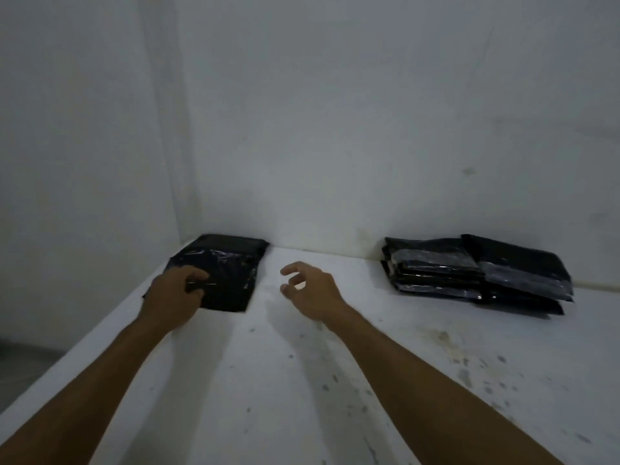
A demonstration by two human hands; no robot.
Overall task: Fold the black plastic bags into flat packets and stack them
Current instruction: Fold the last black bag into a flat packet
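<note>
Flat black plastic bag packet [228, 273] at centre left, long axis running up-frame toward the wall, left hand [174, 297] gripping its near-left corner, right hand [310, 290] just right of it, loosely curled, holding nothing

White stained table [335, 380]: black folded packet [231, 273] far left corner, stack of packets [469, 273] far right by wall

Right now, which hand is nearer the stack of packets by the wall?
Right. The right hand hovers open mid-table, left of the stack; the left hand is farther off, gripping the left bag.
</note>
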